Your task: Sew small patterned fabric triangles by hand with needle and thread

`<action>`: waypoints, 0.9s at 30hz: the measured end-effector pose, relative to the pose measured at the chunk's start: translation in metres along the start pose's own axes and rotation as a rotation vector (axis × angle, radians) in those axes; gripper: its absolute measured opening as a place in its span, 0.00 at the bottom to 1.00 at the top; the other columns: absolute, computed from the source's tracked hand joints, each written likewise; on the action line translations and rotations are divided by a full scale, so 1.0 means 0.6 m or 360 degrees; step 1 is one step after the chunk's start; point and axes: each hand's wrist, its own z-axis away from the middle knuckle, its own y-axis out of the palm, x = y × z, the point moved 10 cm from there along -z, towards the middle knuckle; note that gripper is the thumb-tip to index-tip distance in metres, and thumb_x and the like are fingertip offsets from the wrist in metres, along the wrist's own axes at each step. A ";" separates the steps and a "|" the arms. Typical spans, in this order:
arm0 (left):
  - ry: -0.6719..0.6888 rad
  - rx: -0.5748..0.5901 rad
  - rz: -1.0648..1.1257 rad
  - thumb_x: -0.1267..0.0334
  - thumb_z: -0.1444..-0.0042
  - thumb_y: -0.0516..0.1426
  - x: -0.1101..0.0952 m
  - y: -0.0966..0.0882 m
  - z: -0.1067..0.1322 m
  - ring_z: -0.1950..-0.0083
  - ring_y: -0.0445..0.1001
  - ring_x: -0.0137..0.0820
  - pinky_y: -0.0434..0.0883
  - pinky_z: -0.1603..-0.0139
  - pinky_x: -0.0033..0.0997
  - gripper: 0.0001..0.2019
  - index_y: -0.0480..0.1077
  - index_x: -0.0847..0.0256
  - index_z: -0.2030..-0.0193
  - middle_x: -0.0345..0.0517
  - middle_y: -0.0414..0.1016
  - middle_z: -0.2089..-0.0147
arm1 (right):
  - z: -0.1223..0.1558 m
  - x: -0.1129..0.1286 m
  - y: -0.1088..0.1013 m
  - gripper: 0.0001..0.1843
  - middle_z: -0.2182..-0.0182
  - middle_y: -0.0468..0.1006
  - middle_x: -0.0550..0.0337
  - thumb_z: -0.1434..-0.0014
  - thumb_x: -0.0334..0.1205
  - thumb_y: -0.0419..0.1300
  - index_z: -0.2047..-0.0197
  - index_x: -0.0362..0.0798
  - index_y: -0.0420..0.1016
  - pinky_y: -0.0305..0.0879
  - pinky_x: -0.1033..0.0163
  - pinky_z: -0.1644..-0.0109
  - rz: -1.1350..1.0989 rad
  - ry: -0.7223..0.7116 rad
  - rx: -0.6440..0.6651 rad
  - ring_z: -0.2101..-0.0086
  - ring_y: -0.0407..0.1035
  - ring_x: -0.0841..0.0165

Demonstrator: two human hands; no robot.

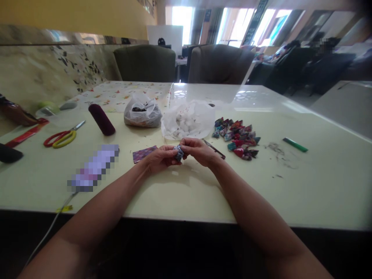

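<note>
My left hand (159, 158) and my right hand (198, 150) meet over the pale table (186, 193), both pinched on a small blue-grey fabric piece (178, 153) held between their fingertips. A flat patterned purple fabric square (144, 153) lies just left of my left hand. A pile of several small colourful fabric pieces (236, 138) sits to the right of my right hand. A thin dark tool (215, 149) lies on the table beside my right wrist.
Two plastic bags stand behind my hands: a clear one (142, 113) and a white one with stuffing (188, 120). Left are a maroon cylinder (101, 119), red-and-yellow scissors (62, 137) and a blurred flat object (93, 167). A green pen (295, 145) lies right. Armchairs (221, 64) stand beyond.
</note>
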 end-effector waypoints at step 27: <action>0.0754 -0.0928 -0.0916 0.63 0.50 0.64 -0.071 -0.061 0.015 0.75 0.76 0.27 0.73 0.74 0.26 0.10 0.66 0.61 0.70 0.38 0.73 0.73 | -0.006 -0.001 0.019 0.16 0.77 0.70 0.65 0.47 0.47 0.67 0.72 0.46 0.67 0.59 0.66 0.69 0.0024 -0.0033 -0.0373 0.75 0.63 0.75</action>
